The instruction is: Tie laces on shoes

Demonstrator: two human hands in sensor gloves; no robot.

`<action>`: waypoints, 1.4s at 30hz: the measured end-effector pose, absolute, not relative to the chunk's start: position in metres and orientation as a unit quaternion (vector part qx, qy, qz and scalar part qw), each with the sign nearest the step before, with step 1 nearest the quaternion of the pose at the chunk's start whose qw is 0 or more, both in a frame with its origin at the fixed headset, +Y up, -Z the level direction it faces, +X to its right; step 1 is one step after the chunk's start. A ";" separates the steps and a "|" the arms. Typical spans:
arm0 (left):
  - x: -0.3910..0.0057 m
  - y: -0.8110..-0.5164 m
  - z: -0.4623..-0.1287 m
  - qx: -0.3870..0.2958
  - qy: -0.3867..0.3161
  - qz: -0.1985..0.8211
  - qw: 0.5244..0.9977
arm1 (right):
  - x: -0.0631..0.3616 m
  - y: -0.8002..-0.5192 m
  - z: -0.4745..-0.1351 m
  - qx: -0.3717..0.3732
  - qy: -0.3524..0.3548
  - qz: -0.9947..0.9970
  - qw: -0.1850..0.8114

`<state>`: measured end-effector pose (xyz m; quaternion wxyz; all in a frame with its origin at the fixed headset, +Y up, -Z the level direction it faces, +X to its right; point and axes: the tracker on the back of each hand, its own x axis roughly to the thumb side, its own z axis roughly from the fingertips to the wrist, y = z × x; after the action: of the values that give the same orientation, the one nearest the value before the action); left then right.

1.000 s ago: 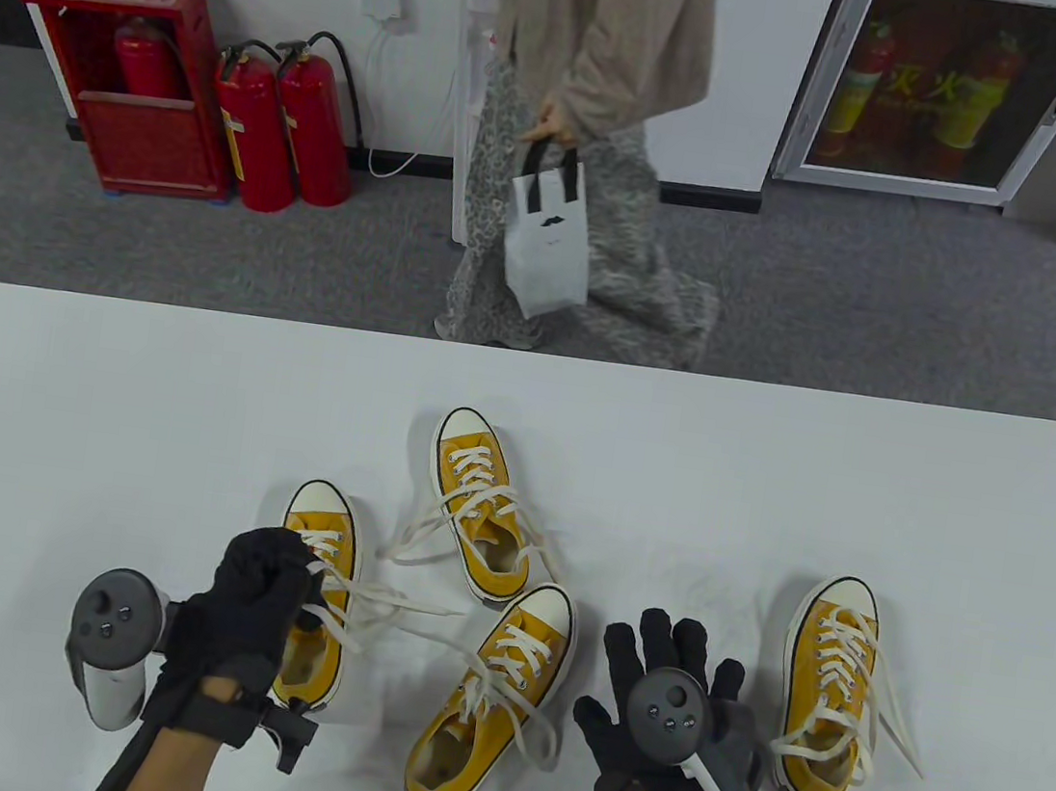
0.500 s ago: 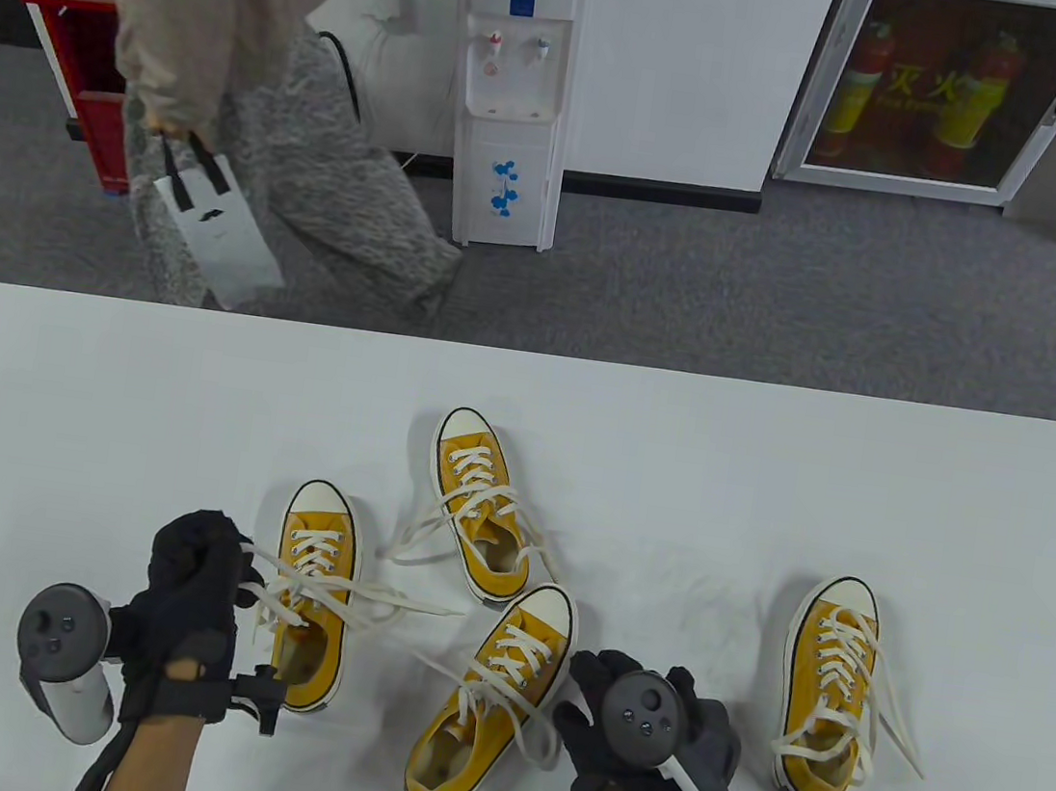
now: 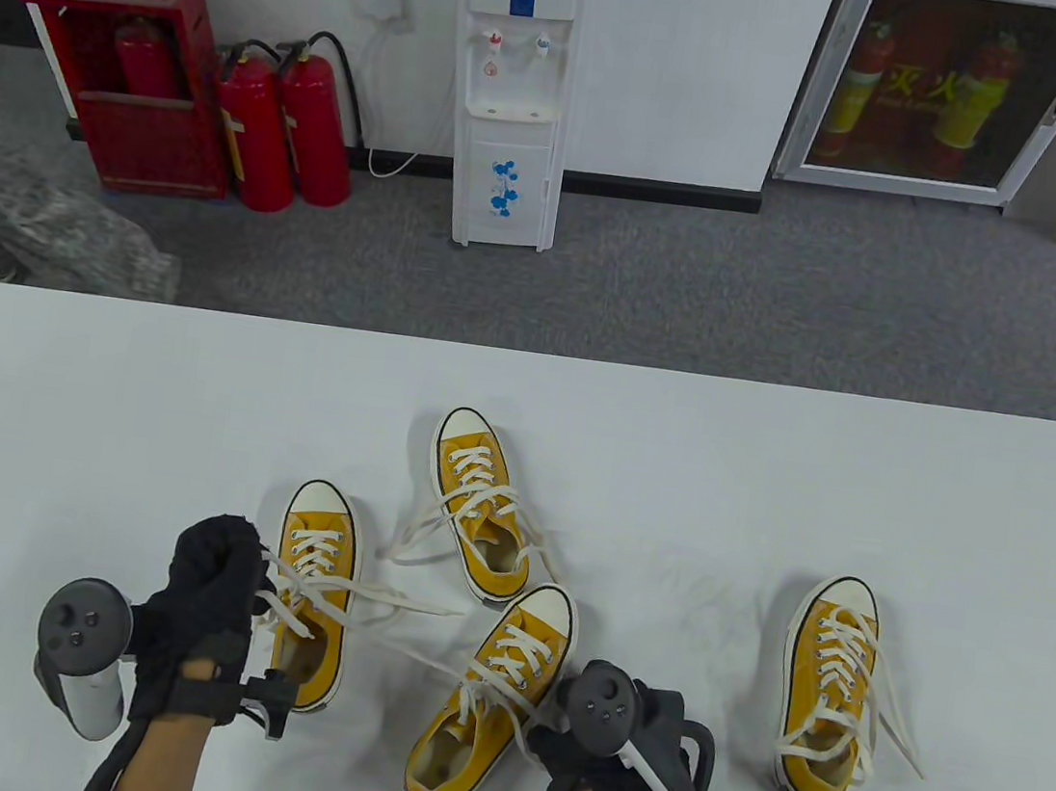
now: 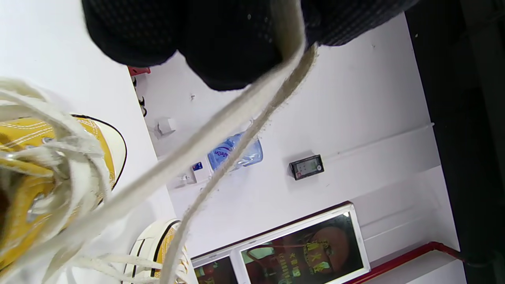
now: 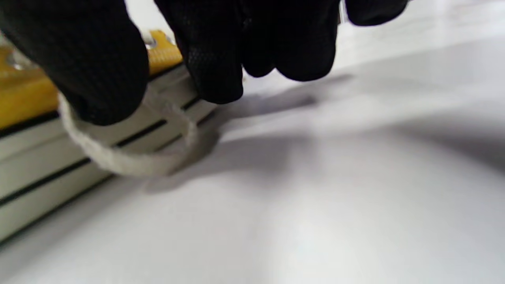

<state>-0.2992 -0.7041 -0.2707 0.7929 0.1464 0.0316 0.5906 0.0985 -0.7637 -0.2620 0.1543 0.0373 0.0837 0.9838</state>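
Several yellow sneakers with loose white laces lie on the white table (image 3: 771, 466). My left hand (image 3: 214, 568) is fisted beside the left shoe (image 3: 314, 601) and grips its lace (image 3: 289, 583), pulled out to the left; the left wrist view shows the lace (image 4: 236, 118) running taut from my fingers (image 4: 221, 43) to the shoe (image 4: 47, 157). My right hand (image 3: 555, 744) is at the right side of the middle shoe (image 3: 493, 697). In the right wrist view its fingers (image 5: 209, 51) pinch a loop of lace (image 5: 130, 157) against the shoe's white sole (image 5: 47, 157).
Another shoe (image 3: 479, 506) lies further back and one (image 3: 830, 688) at the right, both with untied laces trailing on the table. Behind the table stand a water dispenser (image 3: 514, 93) and red fire extinguishers (image 3: 281, 130).
My right hand has moved left and curled from spread fingers onto the middle shoe's lace. My left hand pulled its lace out to the left. A passer-by walked off to the left.
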 end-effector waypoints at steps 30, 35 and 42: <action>-0.296 -0.706 -0.272 0.136 0.034 0.574 0.807 | 0.139 -0.749 -0.266 0.043 0.059 0.868 0.492; -0.294 -0.707 -0.272 0.134 0.030 0.570 0.810 | 0.150 -0.746 -0.265 0.057 0.082 0.769 0.632; -0.287 -0.705 -0.273 0.125 0.015 0.562 0.818 | 0.156 -0.740 -0.264 0.082 0.056 0.682 0.725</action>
<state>-0.2871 -0.7053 -0.2731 0.8179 0.1248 0.0152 0.5615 0.1558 -0.7397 -0.2636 0.7250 0.0815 0.0563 0.6816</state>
